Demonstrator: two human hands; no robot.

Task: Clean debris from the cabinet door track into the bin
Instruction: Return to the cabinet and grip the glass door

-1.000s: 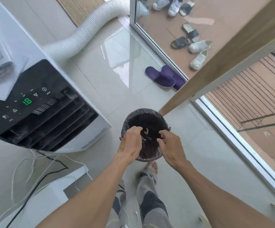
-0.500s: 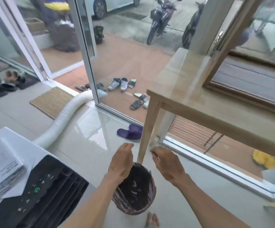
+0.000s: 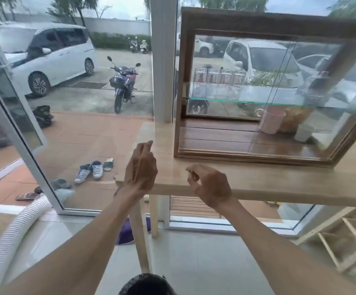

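Note:
A dark wooden cabinet (image 3: 258,22) with sliding glass doors stands on a light wooden table (image 3: 279,184). Its door track (image 3: 247,155) runs along the bottom front edge. My left hand (image 3: 140,167) is raised over the table's left end, fingers straight and apart, holding nothing. My right hand (image 3: 209,184) hovers at the table's front edge, fingers loosely curled, with nothing visible in them. Only the rim of the dark bin (image 3: 147,284) shows at the bottom edge, below and between my forearms.
A white ribbed hose (image 3: 13,237) runs across the floor at left. A table leg (image 3: 140,235) drops in front of the bin. Inside the cabinet are glasses (image 3: 219,81) on a glass shelf and a pink cup (image 3: 271,120). A wooden frame (image 3: 343,235) leans at right.
My view has swung up from the bin to the table and cabinet. Both hands have risen from over the bin to table height.

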